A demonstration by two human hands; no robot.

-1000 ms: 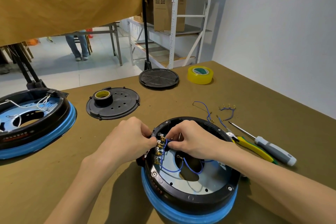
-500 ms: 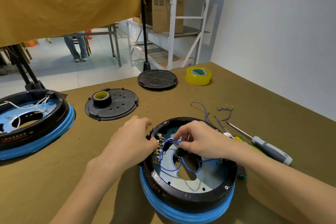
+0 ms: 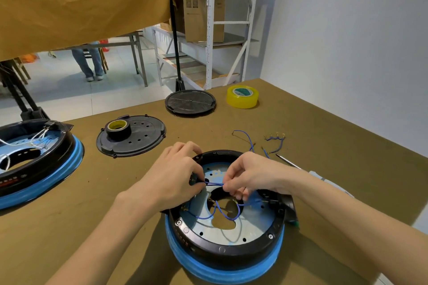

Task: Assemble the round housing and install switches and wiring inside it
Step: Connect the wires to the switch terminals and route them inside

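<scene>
Round housing (image 3: 225,222) sits on the table (image 3: 324,122) right in front of you, black ring on a blue base, open side up. Your left hand (image 3: 172,179) covers its left inner wall; fingers are curled there and pinch one end of the blue wires (image 3: 214,183). Whatever switch or terminal block is under that hand is hidden, can't make it out. Your right hand (image 3: 249,174) pinches the same blue wires from the other side, fingertips bunched; the strands run taut between both hands. More blue wire loops down across the metal plate and its centre cutout; where those ends land is unclear.

Loose blue wire pieces (image 3: 273,143) lie just beyond the housing. Screwdriver (image 3: 289,163): only the shaft and part of the handle show, the rest is behind your right forearm. Second housing (image 3: 37,159) at left is cut off by the frame edge. Black tape roll (image 3: 118,128) sits on a black cover plate (image 3: 139,143); another black disc (image 3: 190,102) and a yellow tape roll (image 3: 242,96) are at the far edge.
</scene>
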